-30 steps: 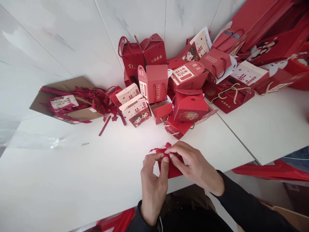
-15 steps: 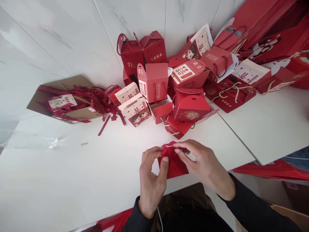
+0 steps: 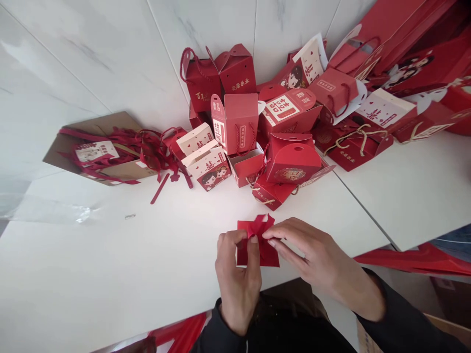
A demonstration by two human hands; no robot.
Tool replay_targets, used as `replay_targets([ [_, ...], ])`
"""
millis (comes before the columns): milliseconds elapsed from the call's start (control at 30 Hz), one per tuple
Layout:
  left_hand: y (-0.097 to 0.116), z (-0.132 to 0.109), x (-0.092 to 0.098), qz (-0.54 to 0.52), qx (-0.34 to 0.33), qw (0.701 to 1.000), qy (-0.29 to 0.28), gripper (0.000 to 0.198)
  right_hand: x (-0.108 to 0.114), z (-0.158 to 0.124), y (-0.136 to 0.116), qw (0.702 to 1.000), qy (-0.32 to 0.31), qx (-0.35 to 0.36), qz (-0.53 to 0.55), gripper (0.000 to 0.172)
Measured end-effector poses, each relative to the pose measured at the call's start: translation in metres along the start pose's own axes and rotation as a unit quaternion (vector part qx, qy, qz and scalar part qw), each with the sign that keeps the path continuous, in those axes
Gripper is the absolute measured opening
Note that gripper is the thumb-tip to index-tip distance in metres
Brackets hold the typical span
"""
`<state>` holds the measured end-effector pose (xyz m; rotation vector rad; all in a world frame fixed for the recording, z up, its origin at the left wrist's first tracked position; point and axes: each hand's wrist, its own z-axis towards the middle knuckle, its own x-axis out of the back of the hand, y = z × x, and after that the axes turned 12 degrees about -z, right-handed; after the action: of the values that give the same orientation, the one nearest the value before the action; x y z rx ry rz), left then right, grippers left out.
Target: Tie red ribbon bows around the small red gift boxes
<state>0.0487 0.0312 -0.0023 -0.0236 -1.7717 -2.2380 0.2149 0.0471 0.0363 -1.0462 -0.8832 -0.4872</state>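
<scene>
A small flat red paper box [image 3: 265,251] with a red ribbon bow [image 3: 259,224] on its top lies at the near edge of the white table [image 3: 110,264]. My left hand [image 3: 237,279] pinches the box's left side between thumb and forefinger. My right hand [image 3: 312,255] pinches the ribbon at the box's top right with its fingertips. Both hands are closed on it.
A heap of red gift boxes [image 3: 290,157] and red bags [image 3: 397,44] fills the far side against the white wall. A brown cardboard tray [image 3: 121,172] with red ribbons [image 3: 147,147] sits at the far left. A loose red strip [image 3: 159,189] lies beside it. A second table [image 3: 412,191] adjoins on the right.
The red box has turned flatter and more square to me. The bow now stands up at its top. My hands have shifted slightly nearer, still pinching it.
</scene>
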Motion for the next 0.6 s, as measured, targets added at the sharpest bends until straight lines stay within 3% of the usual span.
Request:
replay_targets([
  [67,-0.0017,0.0006,0.0003,0.068,-0.066,0.996,-0.006,0.010,0.0021,0.0004,0.0011,1.000,-0.012,0.009,0.013,0.018],
  [133,-0.0016,0.0008,0.0008,0.094,-0.091,0.991,-0.006,0.012,0.0037,0.0012,0.0016,0.999,-0.025,0.019,0.027,0.019],
  [200,0.0001,0.0009,0.0016,0.070,-0.056,0.996,-0.006,0.008,0.0048,0.0026,0.0014,0.998,-0.032,0.030,0.037,0.020],
  [367,0.0053,0.0034,0.0034,-0.093,0.120,0.987,-0.042,0.011,0.0061,0.0059,0.0002,0.998,-0.027,0.032,0.038,0.022],
  [533,0.0034,0.0067,0.0042,-0.113,0.146,0.982,-0.029,0.016,0.0066,0.0074,0.0003,0.998,-0.024,0.034,0.044,0.018],
  [600,0.0036,0.0073,0.0053,-0.102,0.144,0.982,-0.060,0.017,0.0062,0.0094,-0.0001,0.997,-0.024,0.046,0.058,0.018],
])
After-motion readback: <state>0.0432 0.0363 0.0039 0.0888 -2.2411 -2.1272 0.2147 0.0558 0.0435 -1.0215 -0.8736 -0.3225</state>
